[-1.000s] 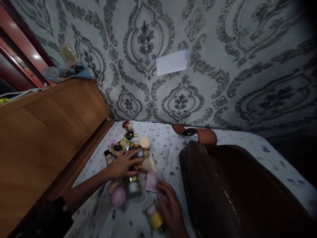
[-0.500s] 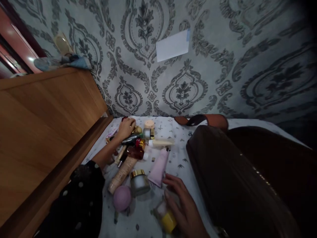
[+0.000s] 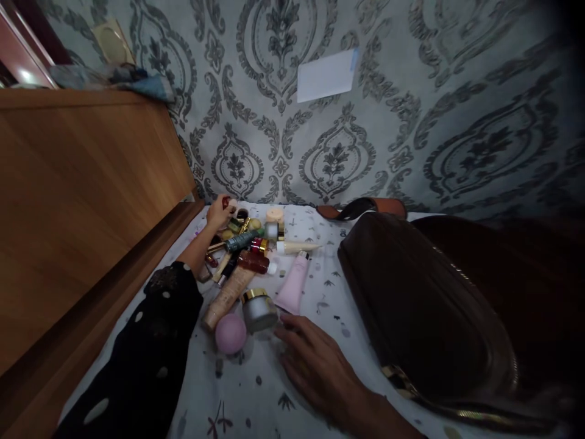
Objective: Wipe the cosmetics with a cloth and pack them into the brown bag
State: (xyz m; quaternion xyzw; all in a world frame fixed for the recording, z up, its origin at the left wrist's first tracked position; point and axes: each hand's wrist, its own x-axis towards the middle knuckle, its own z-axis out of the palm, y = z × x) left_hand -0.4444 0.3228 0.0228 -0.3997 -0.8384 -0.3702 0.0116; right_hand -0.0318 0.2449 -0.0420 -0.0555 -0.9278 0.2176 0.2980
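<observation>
My left hand (image 3: pixel 219 211) is at the far end of a pile of cosmetics, its fingers bunched around a small red item (image 3: pixel 225 201). My right hand (image 3: pixel 315 366) lies open on the sheet, fingertips near a gold-lidded glass jar (image 3: pixel 259 310). A pink round sponge (image 3: pixel 231 334) sits beside that jar. Also in the pile are a pale pink tube (image 3: pixel 293 283), a beige tube (image 3: pixel 227 297), a brown bottle (image 3: pixel 253 262), a cream tube (image 3: pixel 297 247) and a green tube (image 3: pixel 241 241). Anything beneath my right hand is hidden.
A brown glossy leather bag (image 3: pixel 425 305) lies right of the pile, with a tan strap (image 3: pixel 361 208) behind it. A wooden panel (image 3: pixel 77 201) runs along the left. The printed white sheet (image 3: pixel 247 396) meets a patterned wall bearing a white paper (image 3: pixel 326 75).
My left hand has moved further up the pile. My right hand has slid left toward the glass jar, and the yellow item beside it no longer shows.
</observation>
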